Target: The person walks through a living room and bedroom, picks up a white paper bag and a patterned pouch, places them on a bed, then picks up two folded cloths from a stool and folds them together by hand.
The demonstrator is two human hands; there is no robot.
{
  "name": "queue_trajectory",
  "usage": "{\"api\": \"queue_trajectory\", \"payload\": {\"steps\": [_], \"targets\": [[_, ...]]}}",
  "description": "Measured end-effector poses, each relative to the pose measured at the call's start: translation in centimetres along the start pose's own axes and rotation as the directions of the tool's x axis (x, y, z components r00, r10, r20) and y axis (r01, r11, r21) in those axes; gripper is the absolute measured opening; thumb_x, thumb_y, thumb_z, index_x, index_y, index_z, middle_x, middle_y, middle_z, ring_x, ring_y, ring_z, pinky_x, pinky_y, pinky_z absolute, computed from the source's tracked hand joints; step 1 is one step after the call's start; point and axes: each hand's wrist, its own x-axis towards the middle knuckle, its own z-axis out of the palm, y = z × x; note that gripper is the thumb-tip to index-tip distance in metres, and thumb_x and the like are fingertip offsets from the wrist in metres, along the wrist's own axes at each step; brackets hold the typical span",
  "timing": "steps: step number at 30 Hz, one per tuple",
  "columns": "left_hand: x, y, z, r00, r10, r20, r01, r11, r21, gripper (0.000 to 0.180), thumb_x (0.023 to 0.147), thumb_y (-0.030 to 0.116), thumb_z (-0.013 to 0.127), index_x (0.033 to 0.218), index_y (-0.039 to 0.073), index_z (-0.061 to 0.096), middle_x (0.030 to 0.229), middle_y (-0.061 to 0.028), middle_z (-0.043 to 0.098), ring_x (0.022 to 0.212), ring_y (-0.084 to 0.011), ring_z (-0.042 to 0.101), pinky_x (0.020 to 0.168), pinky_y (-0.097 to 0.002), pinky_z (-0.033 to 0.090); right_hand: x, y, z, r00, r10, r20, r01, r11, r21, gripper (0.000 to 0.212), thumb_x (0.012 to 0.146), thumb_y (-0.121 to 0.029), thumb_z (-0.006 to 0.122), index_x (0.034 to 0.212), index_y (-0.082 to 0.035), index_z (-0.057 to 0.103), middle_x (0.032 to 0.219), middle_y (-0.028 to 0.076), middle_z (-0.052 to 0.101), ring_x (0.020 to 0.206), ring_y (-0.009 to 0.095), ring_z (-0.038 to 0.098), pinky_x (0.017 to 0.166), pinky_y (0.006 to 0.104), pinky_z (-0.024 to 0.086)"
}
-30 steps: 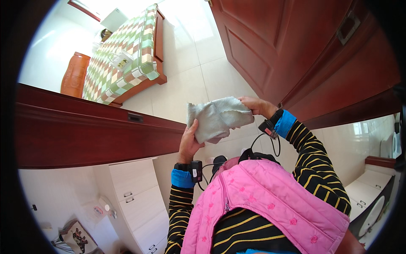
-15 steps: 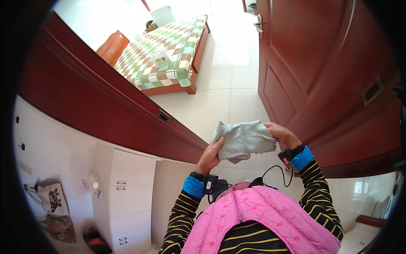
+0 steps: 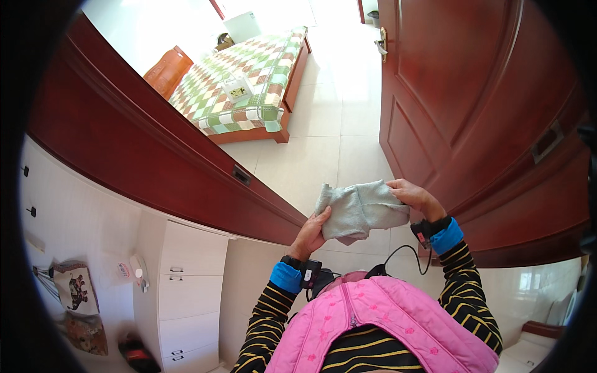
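Observation:
A folded pale grey-green cloth [image 3: 362, 209] is stretched between my two hands, in front of my chest. My left hand [image 3: 313, 231] grips its left end, thumb on top and the other fingers hidden beneath. At the right end, my right hand [image 3: 415, 198] pinches the cloth's upper corner. The cloth's lower edge hangs a little loose and uneven. Both wrists carry black straps with small devices, and a black cable loops from the right one.
A dark red door frame [image 3: 186, 152] runs along my left. The open red door [image 3: 448, 93] with a metal handle [image 3: 381, 45] stands at right. Beyond the tiled floor [image 3: 311, 161] is a bed [image 3: 249, 81] with a checked cover. White drawers [image 3: 191, 292] stand at lower left.
The cloth has shifted very slightly down in the picture, still held by both hands. The room beyond has also moved a little in the view.

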Motion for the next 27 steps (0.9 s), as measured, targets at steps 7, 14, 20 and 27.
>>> {"api": "queue_trajectory", "payload": {"steps": [7, 14, 20, 27], "targets": [[0.3, -0.2, -0.2, 0.998, 0.0, 0.067, 0.002, 1.0, -0.03, 0.05, 0.097, 0.029, 0.05, 0.137, 0.003, 0.036, 0.131, -0.0115, 0.05, 0.119, -0.026, 0.052, 0.103, -0.0423, 0.042, 0.1, -0.7, -0.5, 0.993, -0.013, -0.114, 0.0, 0.994, -0.113, 0.033, 0.093, -0.023, 0.057, 0.113, 0.003, 0.062, 0.095, 0.001, 0.063, 0.083, 0.008, 0.055, 0.073, 0.0234, 0.047], [0.4, -0.2, -0.3, 0.997, 0.038, 0.074, -0.032, 0.996, -0.082, 0.049, 0.098, 0.028, 0.049, 0.138, 0.004, 0.035, 0.133, -0.0122, 0.048, 0.121, -0.0263, 0.05, 0.104, -0.0426, 0.041, 0.1, -1.0, -0.8, 0.987, -0.013, -0.162, -0.005, 0.994, -0.113, 0.033, 0.09, -0.02, 0.051, 0.111, 0.003, 0.063, 0.091, 0.005, 0.063, 0.083, 0.012, 0.057, 0.072, 0.0265, 0.047], [0.5, -0.1, -0.9, 0.997, 0.072, 0.008, -0.071, 0.994, -0.088, 0.049, 0.098, 0.028, 0.049, 0.138, 0.003, 0.034, 0.133, -0.0126, 0.048, 0.121, -0.0258, 0.051, 0.103, -0.0418, 0.043, 1.8, -1.2, -1.0, 0.992, -0.016, -0.122, 0.002, 0.993, -0.115, 0.035, 0.089, -0.022, 0.052, 0.111, 0.003, 0.062, 0.089, 0.004, 0.062, 0.08, 0.011, 0.056, 0.07, 0.026, 0.046], [2.4, 1.8, -3.7, 0.999, 0.045, -0.027, -0.048, 0.991, -0.125, 0.049, 0.098, 0.026, 0.049, 0.138, 0.002, 0.035, 0.132, -0.0128, 0.049, 0.119, -0.0262, 0.052, 0.101, -0.0421, 0.045, 5.1, -1.9, -0.9, 0.996, -0.003, -0.089, -0.005, 0.996, -0.088, 0.034, 0.087, -0.025, 0.053, 0.106, 0.001, 0.063, 0.081, 0.0, 0.056, 0.073, 0.008, 0.049, 0.063, 0.0239, 0.041]]}}
